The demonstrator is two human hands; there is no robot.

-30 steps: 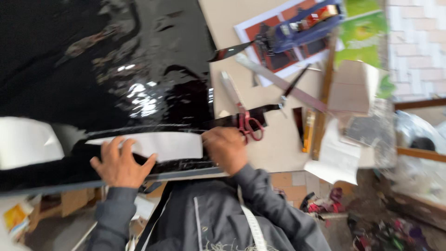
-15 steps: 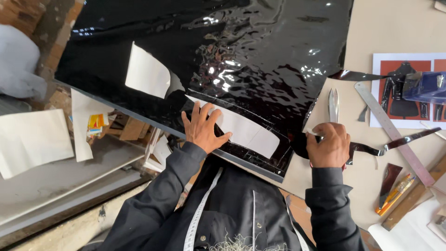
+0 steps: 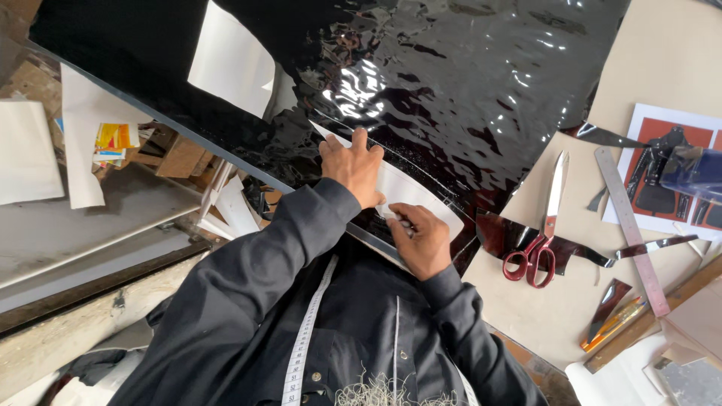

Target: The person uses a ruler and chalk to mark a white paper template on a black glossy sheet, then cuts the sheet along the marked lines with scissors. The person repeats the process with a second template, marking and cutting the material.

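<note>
A long white paper pattern (image 3: 410,197) lies on a sheet of glossy black material (image 3: 466,83) spread over the bench (image 3: 662,68), near its front edge. The person's left hand (image 3: 353,167) presses flat on the pattern, fingers spread; the right hand (image 3: 421,239), fingers curled, rests at the pattern's lower edge, what it holds too hidden to tell. Another white paper piece (image 3: 232,62) sits farther up the sheet. To the right, well apart, lie red-handled scissors (image 3: 538,244), dark offcuts (image 3: 519,233) and a metal ruler (image 3: 630,225). A measuring tape (image 3: 304,338) hangs from the person's neck.
</note>
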